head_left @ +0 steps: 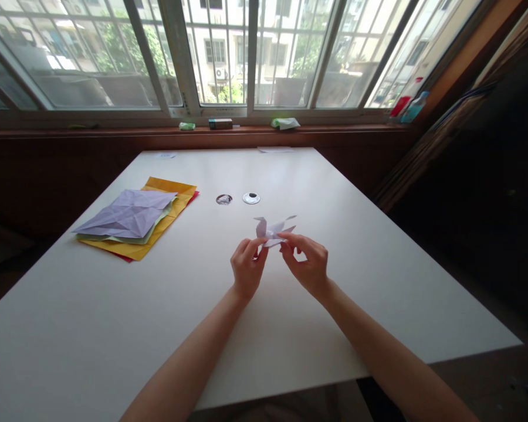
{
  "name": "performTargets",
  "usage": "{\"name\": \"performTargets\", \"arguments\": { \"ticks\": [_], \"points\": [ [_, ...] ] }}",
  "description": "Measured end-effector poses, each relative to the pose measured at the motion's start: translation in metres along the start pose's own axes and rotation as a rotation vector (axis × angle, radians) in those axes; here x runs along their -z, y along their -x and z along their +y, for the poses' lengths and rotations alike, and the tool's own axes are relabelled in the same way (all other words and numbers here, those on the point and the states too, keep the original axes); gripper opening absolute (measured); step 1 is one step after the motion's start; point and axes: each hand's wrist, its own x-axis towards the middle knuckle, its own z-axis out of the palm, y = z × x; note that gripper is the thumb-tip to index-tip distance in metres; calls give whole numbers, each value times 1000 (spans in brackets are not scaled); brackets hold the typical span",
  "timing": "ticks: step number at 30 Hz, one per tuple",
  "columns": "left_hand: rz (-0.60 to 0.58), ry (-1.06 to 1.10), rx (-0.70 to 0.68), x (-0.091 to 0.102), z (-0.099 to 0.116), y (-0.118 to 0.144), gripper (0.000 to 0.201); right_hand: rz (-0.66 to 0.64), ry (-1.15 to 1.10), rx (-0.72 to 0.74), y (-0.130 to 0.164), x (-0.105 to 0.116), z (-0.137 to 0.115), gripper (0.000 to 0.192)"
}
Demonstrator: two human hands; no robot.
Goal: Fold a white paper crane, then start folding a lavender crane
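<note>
A small pale lilac origami crane (pixel 270 230) is held up between my two hands over the middle of the white table (pixel 264 340). My left hand (pixel 249 264) pinches its left lower edge between thumb and fingers. On the other side, my right hand (pixel 307 262) grips the paper with thumb and forefinger. Pointed paper tips rise at the crane's left and right. Fingertips cover part of its lower body.
At the left lies a stack of creased paper, a lilac sheet (pixel 129 214) above a yellow one (pixel 176 187). Two round discs, one brownish (pixel 224 200) and one silvery (pixel 251 198), lie beyond my hands. Small packets, including a green-white one (pixel 285 123), sit on the windowsill.
</note>
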Motion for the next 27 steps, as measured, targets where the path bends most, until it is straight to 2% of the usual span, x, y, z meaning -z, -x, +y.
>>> {"name": "performTargets", "arguments": {
  "ticks": [1, 3, 5, 7, 10, 14, 19, 27],
  "points": [
    [11, -8, 0, 0, 0, 0, 17, 14, -28, -33, 1, 0, -1, 11],
    [32, -25, 1, 1, -1, -1, 17, 13, -96, -112, 0, 2, -1, 25],
    [42, -39, -3, 1, -1, -1, 16, -64, -176, -201, -2, 3, -1, 43],
    [41, -47, -19, 1, -2, -1, 16, -197, -254, -295, -6, 4, 0, 52],
    [37, -49, -55, 1, -4, -1, 16, -363, -340, -417, -12, 5, 3, 51],
    [74, -49, -77, 1, -7, -2, 14, -457, -382, -491, -16, 8, 9, 34],
    [141, -42, -75, 0, -8, -5, 8, -390, -333, -406, -16, 7, 15, 28],
    [134, 2, -66, 2, -5, -6, 7, -254, -149, -27, -17, 10, 15, 8]
  ]
}}
